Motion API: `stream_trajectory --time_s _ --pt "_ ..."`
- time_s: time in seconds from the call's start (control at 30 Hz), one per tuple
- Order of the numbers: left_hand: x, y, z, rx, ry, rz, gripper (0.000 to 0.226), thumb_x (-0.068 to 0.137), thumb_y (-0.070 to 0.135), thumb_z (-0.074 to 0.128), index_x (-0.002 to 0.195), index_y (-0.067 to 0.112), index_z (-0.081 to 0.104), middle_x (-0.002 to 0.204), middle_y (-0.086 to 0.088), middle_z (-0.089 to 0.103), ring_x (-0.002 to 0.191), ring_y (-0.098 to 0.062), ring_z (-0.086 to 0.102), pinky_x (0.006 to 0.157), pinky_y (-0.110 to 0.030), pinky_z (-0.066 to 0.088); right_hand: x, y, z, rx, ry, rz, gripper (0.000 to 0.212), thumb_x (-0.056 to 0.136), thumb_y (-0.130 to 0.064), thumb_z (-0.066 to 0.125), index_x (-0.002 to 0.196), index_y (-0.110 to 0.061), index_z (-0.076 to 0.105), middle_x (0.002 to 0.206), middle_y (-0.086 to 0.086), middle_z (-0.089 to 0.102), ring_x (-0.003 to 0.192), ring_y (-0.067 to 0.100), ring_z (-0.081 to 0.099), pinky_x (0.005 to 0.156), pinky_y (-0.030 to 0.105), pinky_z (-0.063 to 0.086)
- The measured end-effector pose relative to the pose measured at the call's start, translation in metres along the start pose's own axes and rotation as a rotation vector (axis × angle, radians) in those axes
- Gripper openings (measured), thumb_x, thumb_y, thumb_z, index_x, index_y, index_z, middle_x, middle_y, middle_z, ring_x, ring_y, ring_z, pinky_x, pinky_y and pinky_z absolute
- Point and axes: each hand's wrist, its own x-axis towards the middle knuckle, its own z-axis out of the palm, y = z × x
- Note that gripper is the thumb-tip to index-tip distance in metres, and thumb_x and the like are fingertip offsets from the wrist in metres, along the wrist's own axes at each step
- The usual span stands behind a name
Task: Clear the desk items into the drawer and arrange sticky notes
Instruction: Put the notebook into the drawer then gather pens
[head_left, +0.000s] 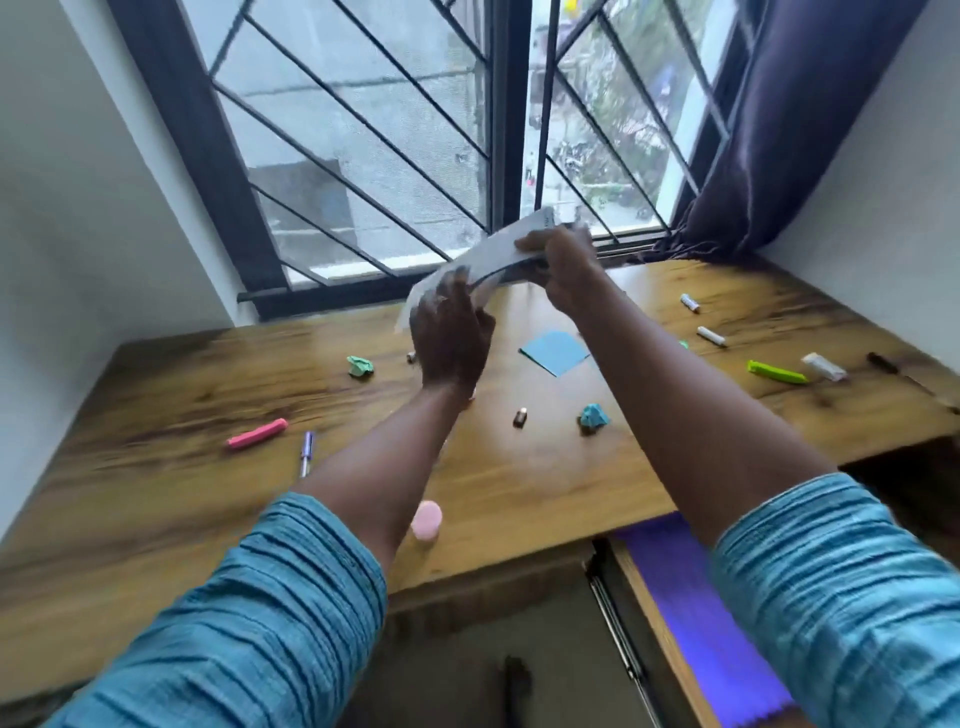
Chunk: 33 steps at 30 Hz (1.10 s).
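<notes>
Both my hands hold a bent sheaf of grey-white paper (493, 254) in the air above the far middle of the wooden desk (156, 467). My left hand (452, 332) grips its lower left end and my right hand (561, 265) grips its upper right end; motion blur smears the paper. On the desk lie a blue sticky note pad (556, 352), a green crumpled note (360, 366), a teal crumpled note (594, 417), a pink marker (257, 434), a purple pen (306, 453), a green marker (776, 372) and a pink cylinder (427, 521).
An open drawer (696, 618) with a purple lining sticks out under the desk's front right. Small batteries (710, 335) and a white tube (823, 366) lie at the right, a black pen (883, 362) near the right edge. The barred window (415, 130) and a curtain (769, 130) stand behind.
</notes>
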Motion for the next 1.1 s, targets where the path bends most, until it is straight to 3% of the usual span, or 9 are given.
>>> stream_trajectory --time_s 0.1,0.23,0.33,0.43,0.57,0.77,0.83,0.97,1.1 --pt "-0.023 0.012 -0.020 0.047 0.000 -0.007 0.042 0.073 0.022 0.072 0.113 0.019 0.059 0.098 -0.003 0.070 0.072 -0.028 0.067 0.057 -0.032 0.053 -0.039 -0.007 -0.008 -0.039 -0.032 -0.041 0.035 0.079 0.016 0.053 0.094 -0.009 0.034 0.082 0.013 0.047 0.067 0.026 0.057 0.065 0.053 0.055" --pt "-0.048 0.033 -0.046 0.117 -0.084 0.012 0.015 0.078 0.018 0.060 0.092 0.019 0.065 0.072 0.000 0.066 0.057 -0.021 0.065 0.044 -0.027 0.050 -0.081 -0.010 -0.037 -0.032 -0.103 -0.075 0.024 0.082 0.008 0.055 0.077 -0.010 0.040 0.071 0.009 0.048 0.064 0.021 0.054 0.061 0.033 0.055" --pt "-0.061 0.053 -0.064 0.094 -0.093 0.020 0.027 0.063 0.005 0.077 0.085 0.014 0.064 0.069 -0.004 0.066 0.058 -0.026 0.065 0.048 -0.027 0.050 -0.099 -0.007 -0.065 0.030 -0.150 -0.063 0.019 0.087 -0.005 0.060 0.073 -0.011 0.049 0.070 0.008 0.050 0.069 0.021 0.055 0.063 0.026 0.055" --pt "-0.071 0.076 -0.073 0.077 -0.081 -0.009 0.027 0.063 0.001 0.077 0.084 0.009 0.063 0.068 -0.008 0.065 0.060 -0.029 0.066 0.050 -0.031 0.052 -0.112 -0.005 -0.100 0.011 -0.189 -0.055 0.018 0.090 -0.030 0.061 0.091 -0.013 0.057 0.088 0.006 0.058 0.085 0.020 0.059 0.074 0.028 0.050" --pt "-0.090 0.135 -0.085 -0.205 -0.162 -0.164 0.025 0.092 0.013 0.053 0.111 -0.004 0.053 0.099 -0.027 0.064 0.092 -0.042 0.062 0.073 -0.047 0.048 -0.130 0.003 -0.165 -0.141 -0.087 -0.043 0.038 0.093 -0.041 0.052 0.117 -0.011 0.049 0.111 0.006 0.055 0.103 0.017 0.049 0.099 0.038 0.040" --pt "-0.140 0.248 -0.069 -0.708 -0.215 -0.603 0.038 0.095 0.011 0.047 0.132 0.005 0.039 0.126 -0.022 0.059 0.115 -0.040 0.055 0.088 -0.037 0.041 -0.166 0.018 -0.290 -0.430 -0.036 -0.009 0.047 0.098 -0.027 0.046 0.138 -0.002 0.039 0.127 0.000 0.047 0.126 0.013 0.042 0.098 0.018 0.035" --pt "-0.163 0.286 -0.052 -0.830 -0.245 -0.741 0.039 0.095 0.009 0.047 0.133 0.004 0.039 0.130 -0.021 0.056 0.118 -0.036 0.054 0.091 -0.032 0.039 -0.182 0.015 -0.329 -0.387 -0.046 0.013 0.040 0.100 -0.016 0.044 0.137 -0.003 0.039 0.126 0.000 0.049 0.119 0.011 0.045 0.083 0.004 0.041" --pt "-0.205 0.334 -0.027 -0.834 -0.426 -0.903 0.042 0.096 0.015 0.045 0.136 0.004 0.037 0.135 -0.019 0.053 0.124 -0.034 0.050 0.098 -0.031 0.038 -0.201 0.016 -0.400 -0.398 -0.075 0.089 0.041 0.096 -0.002 0.046 0.137 -0.001 0.042 0.132 0.010 0.053 0.109 0.015 0.052 0.087 0.017 0.045" --pt "-0.241 0.349 0.018 -0.941 -0.680 -0.951 0.053 0.081 0.026 0.064 0.129 0.007 0.047 0.125 -0.016 0.060 0.114 -0.032 0.059 0.101 -0.039 0.046 -0.224 0.016 -0.451 -0.427 -0.113 0.271 0.051 0.084 0.016 0.051 0.131 -0.002 0.047 0.111 0.013 0.060 0.086 0.016 0.060 0.071 0.020 0.052"
